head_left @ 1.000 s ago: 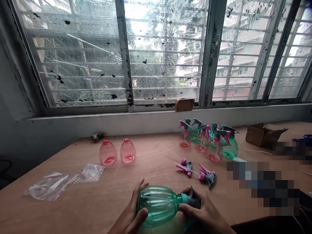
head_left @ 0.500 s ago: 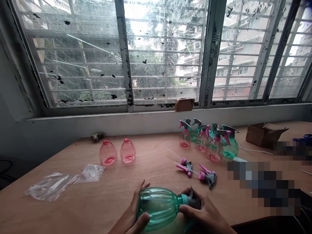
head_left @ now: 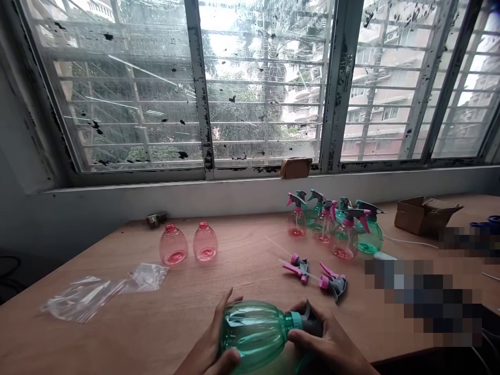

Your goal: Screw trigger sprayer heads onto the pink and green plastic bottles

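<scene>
A clear green spray bottle (head_left: pixel 253 333) lies on its side between my hands, low in the head view, its neck toward the right. My left hand (head_left: pixel 216 338) is wrapped round the bottle's base, thumb in front and fingers behind. At the neck, my right hand (head_left: pixel 320 333) grips the dark spray head (head_left: pixel 311 324) and its green collar. Beyond them on the table are two loose spray heads with pink triggers, one nearer (head_left: pixel 332 284) and one farther (head_left: pixel 299 268). Their thin clear tubes point left.
Two pink bottles without tops (head_left: pixel 174 247) stand at the left back. A clear plastic bag (head_left: pixel 84 299) lies left of my hands. Several pink and green spray bottles (head_left: pixel 344 242) stand at the back right, near an opened cardboard box (head_left: pixel 422 216). Blurred blocks hide the right side.
The green bottle has turned slightly about its length and its base sits a little lower. Both hands keep their hold; everything else stays put.
</scene>
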`<state>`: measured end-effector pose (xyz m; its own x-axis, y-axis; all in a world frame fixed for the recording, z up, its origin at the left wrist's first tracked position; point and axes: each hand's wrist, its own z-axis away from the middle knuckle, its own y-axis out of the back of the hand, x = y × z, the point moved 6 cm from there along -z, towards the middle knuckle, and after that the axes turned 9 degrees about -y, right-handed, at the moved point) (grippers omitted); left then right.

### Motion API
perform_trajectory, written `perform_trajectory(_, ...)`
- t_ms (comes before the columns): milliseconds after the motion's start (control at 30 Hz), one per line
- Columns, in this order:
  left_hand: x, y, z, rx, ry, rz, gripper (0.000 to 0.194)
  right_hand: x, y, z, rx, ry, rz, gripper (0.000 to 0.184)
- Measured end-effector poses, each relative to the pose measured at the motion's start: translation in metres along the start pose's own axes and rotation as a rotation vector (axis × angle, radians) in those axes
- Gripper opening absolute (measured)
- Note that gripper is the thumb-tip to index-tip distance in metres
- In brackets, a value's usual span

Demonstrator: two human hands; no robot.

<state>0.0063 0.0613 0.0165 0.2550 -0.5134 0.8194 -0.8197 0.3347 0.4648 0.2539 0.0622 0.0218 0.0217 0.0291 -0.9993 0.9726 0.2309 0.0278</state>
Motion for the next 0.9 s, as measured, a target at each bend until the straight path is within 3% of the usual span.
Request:
perform_trajectory(133,0.004,0.002,-0.001,0.038,0.062,-0.001,0.087,0.002,-0.001,0.000,0.005,0.007,-0.053,0.043)
perform_trajectory(400,0.007,-0.002,0.000,0.052,-0.003,-0.003,0.095,0.006,0.000,-0.003,0.013,0.003,-0.087,0.045)
perform_trajectory(567,0.012,-0.002,0.004,0.047,-0.049,-0.119,0.113,0.007,-0.001,-0.003,0.005,-0.003,-0.080,0.044)
perform_trajectory(733,0.008,0.001,0.001,0.048,0.028,0.013,0.086,0.007,-0.001,-0.003,-0.028,0.006,-0.064,0.041)
perform_trajectory(800,0.004,0.001,0.000,0.053,0.070,0.045,0.085,0.006,0.000,-0.002,-0.027,0.011,-0.050,0.041)
perform_trajectory(900,0.007,-0.001,0.001,0.044,0.030,0.019,0.094,0.006,0.001,-0.001,-0.002,0.009,-0.061,0.041)
